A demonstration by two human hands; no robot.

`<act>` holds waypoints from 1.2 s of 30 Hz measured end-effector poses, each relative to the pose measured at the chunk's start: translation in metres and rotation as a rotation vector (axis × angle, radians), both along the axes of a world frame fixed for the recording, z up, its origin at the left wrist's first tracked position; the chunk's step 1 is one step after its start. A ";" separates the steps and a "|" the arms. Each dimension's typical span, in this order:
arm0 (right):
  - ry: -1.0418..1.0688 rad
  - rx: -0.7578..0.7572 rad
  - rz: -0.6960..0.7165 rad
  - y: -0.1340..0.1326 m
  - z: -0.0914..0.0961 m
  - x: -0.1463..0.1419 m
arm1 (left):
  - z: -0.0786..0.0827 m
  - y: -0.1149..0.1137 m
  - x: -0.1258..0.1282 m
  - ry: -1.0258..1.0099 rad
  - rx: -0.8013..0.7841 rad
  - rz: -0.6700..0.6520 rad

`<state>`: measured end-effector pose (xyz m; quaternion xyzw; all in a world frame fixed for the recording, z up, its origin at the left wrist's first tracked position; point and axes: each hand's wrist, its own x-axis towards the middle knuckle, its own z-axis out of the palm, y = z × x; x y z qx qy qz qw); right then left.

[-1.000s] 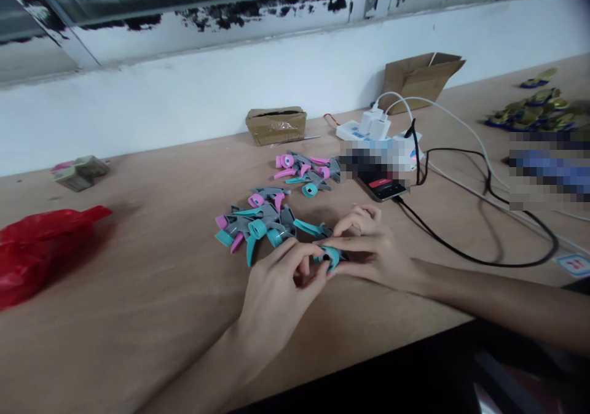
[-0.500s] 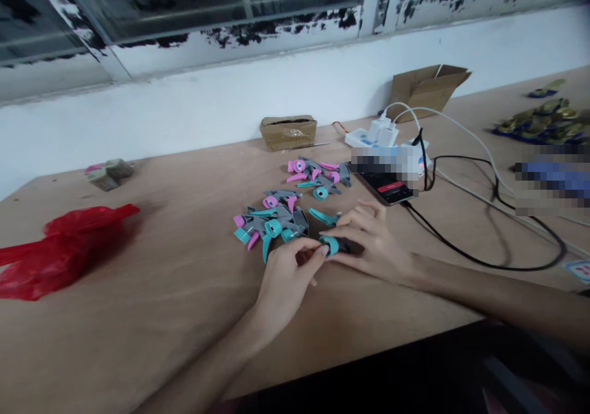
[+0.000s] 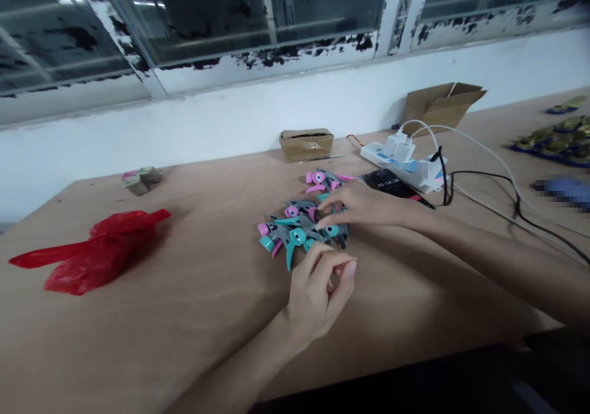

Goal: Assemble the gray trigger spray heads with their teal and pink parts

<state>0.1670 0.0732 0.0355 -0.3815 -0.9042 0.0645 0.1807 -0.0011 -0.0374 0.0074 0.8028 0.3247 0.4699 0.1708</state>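
My left hand [image 3: 320, 291] is closed in front of the pile, thumb and fingertips drawn together. What it pinches, if anything, is too small or hidden to make out. Over the right side of the pile, my right hand [image 3: 357, 204] has its fingers stretched apart, touching or just above the parts. The pile holds several grey trigger spray heads with teal or pink collars and levers; a teal one [image 3: 298, 236] lies at the front. Farther back lies a pink one [image 3: 318, 178]. My right hand partly covers the spray heads beneath it.
A red plastic bag [image 3: 104, 251] lies at the left. Behind the pile stands a small cardboard box [image 3: 306, 146]. A phone [image 3: 391, 183], a white power strip [image 3: 380, 154] and cables are at the right. An open carton [image 3: 431, 110] leans by the wall.
The teal-collared spray head that was between both hands has left the left hand's fingers. My right hand has moved back over the pile and opened. The camera view has shifted.
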 end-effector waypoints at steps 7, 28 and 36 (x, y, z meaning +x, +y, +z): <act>-0.153 0.011 0.138 0.052 0.005 -0.044 | -0.008 0.001 0.002 0.086 -0.023 -0.040; 0.287 0.202 -0.050 0.012 0.020 0.031 | -0.016 0.002 0.007 0.277 -0.094 -0.086; 0.324 -0.082 0.008 -0.059 -0.022 0.070 | -0.013 -0.007 0.015 0.166 -0.139 -0.046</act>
